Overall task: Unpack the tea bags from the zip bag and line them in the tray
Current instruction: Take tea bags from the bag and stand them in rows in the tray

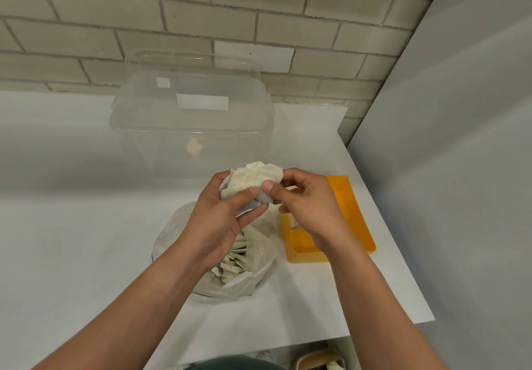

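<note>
A white counter (72, 225) runs along a pale brick wall (259, 10), with a plain grey wall closing off the right side. At the back stands a large clear plastic container with a lid (191, 116). Nearer to me lies a clear plastic zip bag (169, 234), with many flat off-white paper tea bags (239, 257) showing inside. Just to its right sits a shallow orange plastic tray (349, 205).

Both my hands are raised above the zip bag. My left hand (218, 214) curls round a loose clump of tea bags (253, 179), thumb across the front. My right hand (308, 202) has a narrow grip: thumb and forefinger pinch the clump's right edge. My right wrist hides part of the tray's floor, and a small pale shape there is too covered to name.

I judge this to be the separating step, peeling one tea bag off the clump. The next move calls for a light pull so the paper does not tear, then carrying that bag right and laying it flat in the tray.
</note>
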A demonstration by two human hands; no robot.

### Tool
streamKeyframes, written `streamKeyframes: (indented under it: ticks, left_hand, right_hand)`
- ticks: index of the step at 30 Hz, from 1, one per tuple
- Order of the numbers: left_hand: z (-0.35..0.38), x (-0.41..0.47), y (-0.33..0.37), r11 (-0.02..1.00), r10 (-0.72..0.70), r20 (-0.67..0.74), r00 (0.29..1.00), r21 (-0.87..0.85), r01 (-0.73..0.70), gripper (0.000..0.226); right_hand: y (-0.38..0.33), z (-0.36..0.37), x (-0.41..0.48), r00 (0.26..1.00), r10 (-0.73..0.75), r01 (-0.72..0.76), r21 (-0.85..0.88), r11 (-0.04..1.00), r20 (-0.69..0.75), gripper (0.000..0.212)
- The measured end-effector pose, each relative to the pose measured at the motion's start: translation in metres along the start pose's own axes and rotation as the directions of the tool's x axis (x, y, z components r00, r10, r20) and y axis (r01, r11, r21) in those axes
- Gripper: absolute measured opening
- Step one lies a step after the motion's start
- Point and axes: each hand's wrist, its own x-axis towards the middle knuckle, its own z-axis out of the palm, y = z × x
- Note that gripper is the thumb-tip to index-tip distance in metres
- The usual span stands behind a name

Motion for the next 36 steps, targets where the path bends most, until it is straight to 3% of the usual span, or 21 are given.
streamKeyframes:
  ticks: [3, 8, 13, 18, 22, 29, 36]
  left_hand:
    - [0.001, 0.001, -0.001, 0.996, -0.053, 0.000, 0.999, -0.075, 0.053, 0.030]
    - [0.002, 0.003, -0.001, 0.998, -0.044, -0.024, 0.999, -0.056, 0.042, 0.027]
    - [-0.001, 0.002, 0.001, 0.998, -0.033, -0.035, 0.999, -0.052, 0.031, 0.028]
    - [-0.002, 0.002, 0.001, 0.998, -0.024, -0.037, 0.999, -0.054, 0.022, 0.028]
    - [-0.003, 0.002, 0.001, 0.998, -0.024, -0.037, 0.999, -0.058, 0.022, 0.028]
    - [-0.004, 0.006, 0.000, 0.998, -0.022, -0.046, 0.999, -0.066, 0.019, 0.030]
    - [-0.005, 0.007, 0.002, 0.998, -0.002, -0.073, 0.997, -0.055, -0.002, 0.029]
  right_hand:
    - [0.003, -0.003, -0.001, 0.999, -0.004, 0.007, 0.052, 0.999, -0.046, 0.010]
    - [0.009, -0.013, -0.001, 0.985, -0.010, 0.037, 0.153, 0.988, -0.172, 0.010]
    - [0.043, -0.044, 0.007, 0.939, 0.042, -0.015, 0.081, 0.997, -0.341, 0.010]
    - [0.103, -0.060, 0.020, 0.959, 0.136, -0.180, -0.163, 0.970, -0.249, 0.006]
    - [0.127, -0.056, 0.026, 0.972, 0.152, -0.204, -0.312, 0.928, -0.181, 0.005]
    - [0.128, -0.050, 0.035, 0.975, 0.199, -0.222, -0.349, 0.911, -0.101, 0.010]
    - [0.131, -0.050, 0.038, 0.967, 0.210, -0.252, -0.475, 0.843, -0.141, 0.057]
